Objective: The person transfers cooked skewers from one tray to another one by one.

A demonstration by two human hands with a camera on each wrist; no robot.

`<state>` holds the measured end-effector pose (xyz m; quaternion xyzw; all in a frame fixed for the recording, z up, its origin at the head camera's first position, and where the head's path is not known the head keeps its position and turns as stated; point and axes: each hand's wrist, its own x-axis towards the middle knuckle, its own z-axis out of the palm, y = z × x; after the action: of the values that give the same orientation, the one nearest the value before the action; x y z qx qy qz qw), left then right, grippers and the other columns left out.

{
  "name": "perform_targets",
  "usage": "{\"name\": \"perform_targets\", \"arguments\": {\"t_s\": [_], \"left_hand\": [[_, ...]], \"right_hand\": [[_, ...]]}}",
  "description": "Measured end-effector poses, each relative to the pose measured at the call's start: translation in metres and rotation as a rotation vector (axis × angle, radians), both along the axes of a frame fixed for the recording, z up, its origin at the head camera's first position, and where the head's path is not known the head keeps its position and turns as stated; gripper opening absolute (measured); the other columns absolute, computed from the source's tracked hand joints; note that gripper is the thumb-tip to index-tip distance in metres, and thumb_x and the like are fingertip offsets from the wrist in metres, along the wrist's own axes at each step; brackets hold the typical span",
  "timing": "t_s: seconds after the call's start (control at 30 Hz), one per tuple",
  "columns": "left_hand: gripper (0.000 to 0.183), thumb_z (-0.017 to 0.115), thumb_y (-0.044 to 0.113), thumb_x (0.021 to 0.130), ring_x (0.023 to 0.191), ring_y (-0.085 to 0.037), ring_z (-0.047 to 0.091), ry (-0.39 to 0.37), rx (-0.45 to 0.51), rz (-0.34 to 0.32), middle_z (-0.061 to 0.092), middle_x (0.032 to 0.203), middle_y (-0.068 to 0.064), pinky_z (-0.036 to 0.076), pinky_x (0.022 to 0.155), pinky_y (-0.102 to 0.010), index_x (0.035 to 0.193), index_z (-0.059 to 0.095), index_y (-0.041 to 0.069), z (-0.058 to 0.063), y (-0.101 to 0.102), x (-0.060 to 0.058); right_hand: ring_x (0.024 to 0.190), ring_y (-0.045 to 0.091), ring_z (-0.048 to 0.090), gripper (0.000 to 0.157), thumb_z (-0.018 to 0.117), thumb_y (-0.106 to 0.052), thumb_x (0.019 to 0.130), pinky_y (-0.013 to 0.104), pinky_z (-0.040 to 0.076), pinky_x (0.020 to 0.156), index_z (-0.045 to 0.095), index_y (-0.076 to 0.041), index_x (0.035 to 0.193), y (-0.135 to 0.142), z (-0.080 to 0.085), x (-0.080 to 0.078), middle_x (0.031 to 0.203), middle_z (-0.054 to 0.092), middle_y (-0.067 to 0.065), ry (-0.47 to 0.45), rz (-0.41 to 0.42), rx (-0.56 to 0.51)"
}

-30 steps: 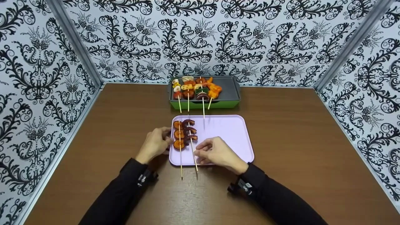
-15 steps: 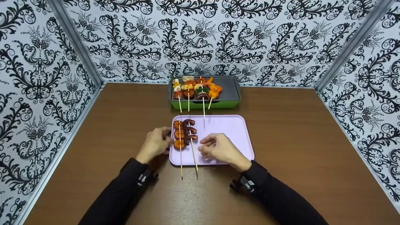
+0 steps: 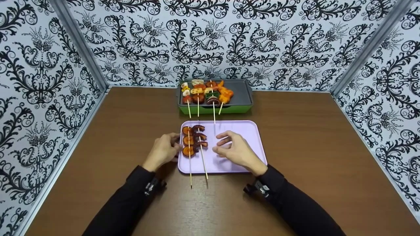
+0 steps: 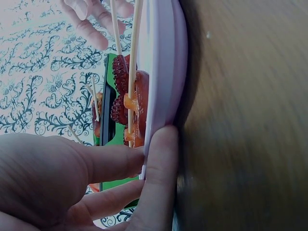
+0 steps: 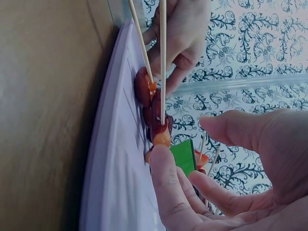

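At the left edge of the pink tray [image 3: 236,131], my left hand [image 3: 163,151] pinches the rim; the left wrist view has the thumb and a finger [image 4: 161,166] on either side of it. Two skewers lie side by side on the tray's left half: one with round orange-brown slices [image 3: 188,141], one with dark red octopus tentacle pieces [image 3: 200,136]. Their bare sticks stick out past the front rim. Over the tray's right half, apart from both skewers, my right hand [image 3: 238,149] holds nothing, its thumb and fingers spread.
Behind the tray stands a green grill [image 3: 229,109] with a dark top. Several skewers lie on its left and middle, among them an orange one [image 3: 225,94] and one whose stick [image 3: 214,114] reaches over the tray. Patterned walls [image 3: 210,42] enclose the brown table [image 3: 302,137].
My right hand has let go of the tentacle skewer's stick and moved right and away from me, its fingers opening. The left hand and the tray have stayed in place.
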<state>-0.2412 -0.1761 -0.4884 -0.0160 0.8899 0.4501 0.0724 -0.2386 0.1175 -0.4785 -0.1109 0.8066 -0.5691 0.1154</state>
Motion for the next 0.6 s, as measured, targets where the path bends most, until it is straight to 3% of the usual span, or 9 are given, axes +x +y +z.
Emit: {"name": "perform_targets", "arguments": {"t_s": [0.37, 0.6], "left_hand": [[0.055, 0.072, 0.001, 0.111, 0.092, -0.029, 0.082, -0.038, 0.056, 0.018, 0.075, 0.11, -0.017, 0.074, 0.068, -0.037, 0.165, 0.063, 0.001, 0.001, 0.001, 0.0], [0.055, 0.071, 0.001, 0.112, 0.093, -0.03, 0.083, -0.045, 0.057, 0.017, 0.074, 0.111, -0.017, 0.074, 0.068, -0.037, 0.166, 0.062, 0.002, 0.001, 0.002, 0.0]], "right_hand": [[0.106, 0.033, 0.086, 0.06, 0.09, -0.009, 0.099, 0.04, 0.076, 0.089, 0.065, 0.009, 0.151, 0.008, 0.009, -0.013, 0.134, 0.075, 0.032, 0.062, -0.099, -0.011], [0.117, 0.047, 0.083, 0.062, 0.09, -0.008, 0.098, 0.034, 0.075, 0.087, 0.063, 0.008, 0.151, 0.009, 0.012, -0.026, 0.142, 0.069, 0.038, 0.096, -0.153, -0.017]]}}
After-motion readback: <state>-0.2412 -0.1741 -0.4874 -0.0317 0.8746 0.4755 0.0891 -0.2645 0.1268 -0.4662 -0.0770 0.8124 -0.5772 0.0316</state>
